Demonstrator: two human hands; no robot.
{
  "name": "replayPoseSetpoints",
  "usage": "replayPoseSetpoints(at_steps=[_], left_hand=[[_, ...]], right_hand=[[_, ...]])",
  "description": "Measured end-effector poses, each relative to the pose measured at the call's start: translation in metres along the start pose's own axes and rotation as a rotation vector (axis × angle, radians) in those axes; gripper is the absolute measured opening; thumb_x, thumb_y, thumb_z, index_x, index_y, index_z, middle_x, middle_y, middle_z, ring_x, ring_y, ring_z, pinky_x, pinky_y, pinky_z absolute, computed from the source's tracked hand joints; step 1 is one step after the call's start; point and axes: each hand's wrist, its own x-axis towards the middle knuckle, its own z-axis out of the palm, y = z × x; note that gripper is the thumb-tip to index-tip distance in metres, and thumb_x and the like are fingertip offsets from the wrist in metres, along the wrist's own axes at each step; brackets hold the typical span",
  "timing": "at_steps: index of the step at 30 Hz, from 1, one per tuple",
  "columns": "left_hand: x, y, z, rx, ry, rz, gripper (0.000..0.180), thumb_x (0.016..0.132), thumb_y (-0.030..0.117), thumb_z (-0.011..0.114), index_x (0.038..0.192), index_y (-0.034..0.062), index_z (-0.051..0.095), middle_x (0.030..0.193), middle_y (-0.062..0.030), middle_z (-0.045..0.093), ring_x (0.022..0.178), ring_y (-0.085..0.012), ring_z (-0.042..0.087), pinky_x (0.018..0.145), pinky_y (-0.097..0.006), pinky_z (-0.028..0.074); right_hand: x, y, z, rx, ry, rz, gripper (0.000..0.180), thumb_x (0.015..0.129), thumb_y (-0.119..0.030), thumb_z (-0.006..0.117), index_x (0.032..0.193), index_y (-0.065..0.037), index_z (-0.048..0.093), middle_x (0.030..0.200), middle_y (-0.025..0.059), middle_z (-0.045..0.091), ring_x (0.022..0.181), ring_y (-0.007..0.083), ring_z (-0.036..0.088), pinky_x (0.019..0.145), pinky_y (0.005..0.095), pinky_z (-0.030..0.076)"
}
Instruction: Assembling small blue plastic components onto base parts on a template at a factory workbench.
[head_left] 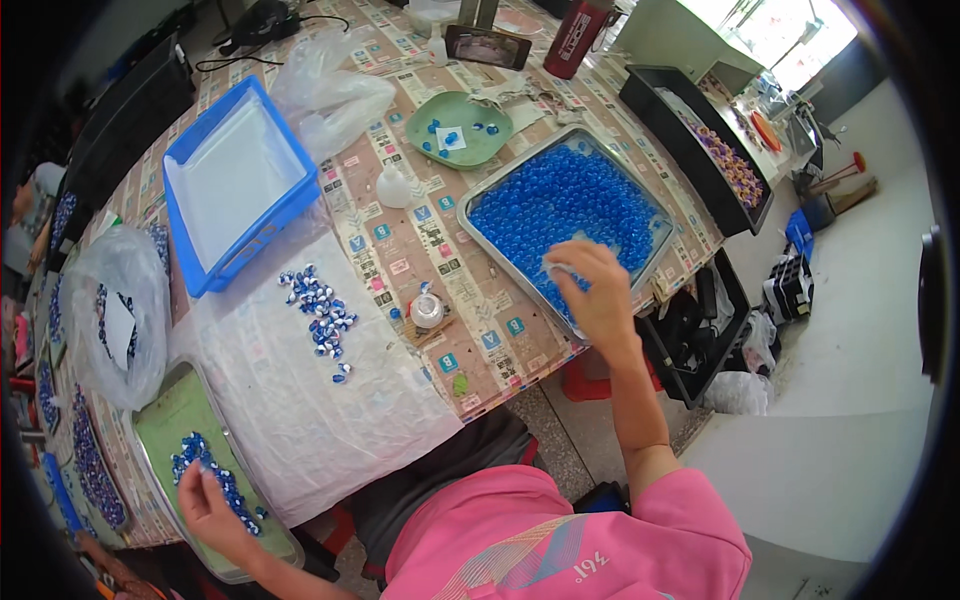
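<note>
My right hand (pixel 597 292) is over the near side of a metal tray (pixel 482 237) filled with clear blue beads (pixel 560 195). Its fingers are bent together, with something whitish at the tips; what they hold is too small to make out. At lower left, my left hand (pixel 210 510) is low over a green-bottomed tray (pixel 165 425). Thumb and fingers are pinched beside a heap of blue-and-white beads (pixel 235 495), and any bead between them is hidden. More blue-and-white beads (pixel 325 315) lie scattered on a white cloth (pixel 270 400) between my hands.
A small round white pot (pixel 427 311) and a white bottle (pixel 393 188) stand mid-table. Behind them is a green plate (pixel 460 125) with a few blue beads. A blue basket (pixel 240 190) stands left, a black tray (pixel 700 150) right, a red bottle (pixel 578 40) and phone (pixel 487 47) behind.
</note>
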Motion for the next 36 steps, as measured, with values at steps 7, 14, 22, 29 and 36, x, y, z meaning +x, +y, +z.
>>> replayPoseSetpoints(at_steps=[7,14,22,29,36], left_hand=[[0.008,-0.051,-0.069,0.677,0.032,0.099,0.023,0.092,0.006,0.062,0.114,-0.0008,0.067,0.104,-0.0111,0.070,0.091,-0.0207,0.065,0.083,-0.031,0.051],[0.002,-0.020,-0.027,0.792,0.152,0.360,0.023,0.091,0.005,0.062,0.113,-0.0005,0.067,0.114,-0.0134,0.065,0.106,-0.0284,0.061,0.094,-0.039,0.047],[-0.048,0.060,0.096,0.271,-0.274,0.392,0.029,0.086,0.001,0.065,0.114,0.0010,0.066,0.120,-0.0144,0.060,0.115,-0.0312,0.055,0.101,-0.040,0.042],[-0.054,0.059,0.148,0.186,-0.409,0.463,0.026,0.081,-0.002,0.064,0.106,0.0023,0.068,0.112,-0.0121,0.061,0.105,-0.0307,0.056,0.092,-0.038,0.045],[-0.052,0.061,0.142,0.153,-0.435,0.403,0.021,0.080,-0.003,0.066,0.100,0.0020,0.068,0.104,-0.0116,0.062,0.100,-0.0286,0.057,0.088,-0.037,0.047]], right_hand=[[0.000,0.057,-0.027,-0.203,-0.066,0.215,0.020,0.075,-0.001,0.071,0.094,-0.006,0.072,0.100,0.0098,0.069,0.099,0.0315,0.060,0.087,0.0401,0.047],[0.000,0.055,-0.017,-0.134,-0.125,0.218,0.018,0.076,-0.001,0.071,0.094,-0.006,0.072,0.097,0.0088,0.069,0.091,0.0264,0.064,0.078,0.0353,0.050],[-0.006,-0.018,-0.004,0.325,-0.134,0.146,0.017,0.080,0.003,0.068,0.097,-0.001,0.071,0.100,0.0083,0.068,0.087,0.0159,0.065,0.075,0.0279,0.052],[-0.010,-0.065,0.009,0.469,-0.351,0.025,0.026,0.079,0.004,0.071,0.104,-0.004,0.073,0.100,0.0056,0.066,0.080,0.0125,0.061,0.068,0.0246,0.049],[-0.011,-0.082,0.028,0.552,-0.340,0.109,0.030,0.074,0.005,0.076,0.103,-0.001,0.070,0.098,0.0066,0.066,0.080,0.0115,0.064,0.066,0.0246,0.051]])
